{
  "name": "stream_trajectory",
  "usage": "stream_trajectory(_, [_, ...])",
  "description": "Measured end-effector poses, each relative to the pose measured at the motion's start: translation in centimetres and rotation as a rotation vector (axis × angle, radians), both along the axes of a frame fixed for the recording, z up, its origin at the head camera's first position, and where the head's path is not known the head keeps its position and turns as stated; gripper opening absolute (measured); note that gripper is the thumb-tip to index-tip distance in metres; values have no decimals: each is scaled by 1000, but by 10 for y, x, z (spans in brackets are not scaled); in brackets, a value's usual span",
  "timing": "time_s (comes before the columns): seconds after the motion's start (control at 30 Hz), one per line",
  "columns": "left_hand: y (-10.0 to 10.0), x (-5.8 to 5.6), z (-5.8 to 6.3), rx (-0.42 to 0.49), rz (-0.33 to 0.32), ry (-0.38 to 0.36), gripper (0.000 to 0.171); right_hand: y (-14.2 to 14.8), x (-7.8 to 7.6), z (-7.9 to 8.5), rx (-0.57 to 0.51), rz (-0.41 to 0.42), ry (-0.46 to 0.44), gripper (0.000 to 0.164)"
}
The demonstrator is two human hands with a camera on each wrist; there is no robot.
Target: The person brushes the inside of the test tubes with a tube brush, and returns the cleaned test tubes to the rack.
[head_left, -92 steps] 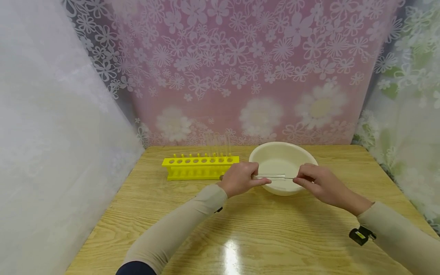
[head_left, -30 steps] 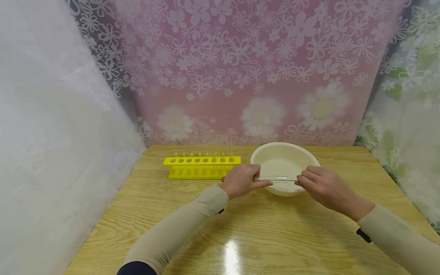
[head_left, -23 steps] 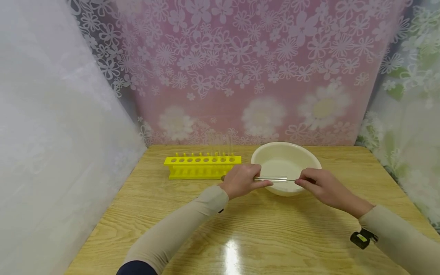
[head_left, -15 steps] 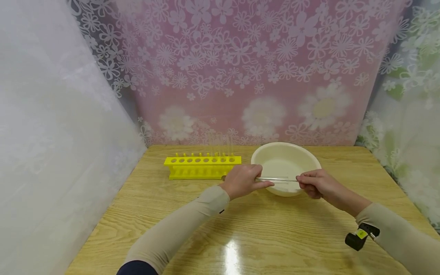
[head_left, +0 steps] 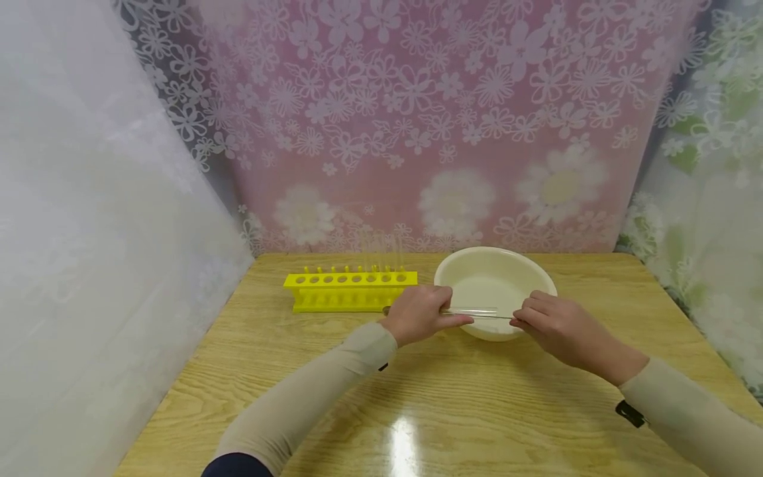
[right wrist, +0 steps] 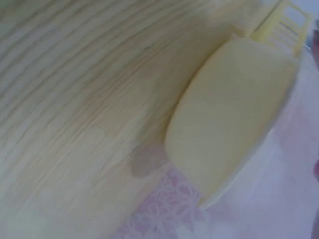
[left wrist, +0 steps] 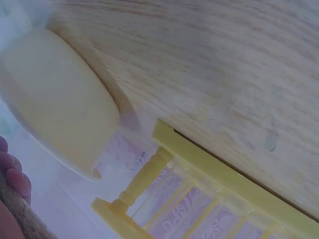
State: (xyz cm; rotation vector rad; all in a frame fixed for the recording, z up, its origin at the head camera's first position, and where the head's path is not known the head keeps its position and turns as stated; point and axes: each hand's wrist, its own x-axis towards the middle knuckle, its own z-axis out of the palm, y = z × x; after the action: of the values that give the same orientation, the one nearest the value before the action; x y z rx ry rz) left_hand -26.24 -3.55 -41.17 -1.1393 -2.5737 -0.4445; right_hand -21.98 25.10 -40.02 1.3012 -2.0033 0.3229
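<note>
My left hand [head_left: 417,313] grips a clear glass test tube [head_left: 485,310], which lies level over the front of the cream basin with its mouth to the right. My right hand [head_left: 560,330] pinches the thin wire handle [head_left: 502,317] of a test tube brush, and the wire runs left into the tube's mouth. Brownish bristles [left wrist: 22,211] show beside the fingers of my left hand in the left wrist view. Most of the tube's closed end is hidden by that hand. In the right wrist view only slivers of fingers appear at the right edge.
Beyond the hands stands the cream basin [head_left: 491,265] on the wooden table [head_left: 477,411]. Left of it, a yellow test tube rack [head_left: 352,281] holds several clear test tubes [head_left: 398,250] upright at its right end. A floral curtain [head_left: 417,132] hangs behind the table.
My right hand has rolled over about the wire, turning its back upward again; its wrist camera has swung mostly out of sight. My left hand and the test tube have stayed nearly in place.
</note>
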Motion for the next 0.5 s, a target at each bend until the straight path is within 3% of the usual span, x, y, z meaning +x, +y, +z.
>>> stream_trajectory(0.07, [-1, 0, 0, 7, -4, 14, 48, 1, 2, 1, -32, -24, -162, 21])
stream_trajectory(0.13, [-1, 1, 0, 14, -6, 36, 48, 2, 5, 3, -90, -53, -424, 15])
stream_trajectory(0.2, [0, 1, 0, 7, -9, 66, 47, 2, 7, 5, -178, -92, -754, 14])
stream_trajectory(0.3, [2, 2, 0, -19, -14, 127, 47, 1, 8, 9, -367, -90, -1288, 28])
stream_trajectory(0.37, [3, 2, -1, -40, -18, 161, 47, 1, 7, 10, -458, -105, -1515, 36])
stream_trajectory(0.43, [4, 2, -2, -51, -17, 173, 47, 1, 7, 10, -477, -131, -1568, 39])
stream_trajectory(0.5, [4, 2, -2, -48, -12, 154, 47, 2, 8, 8, -392, -165, -1389, 33])
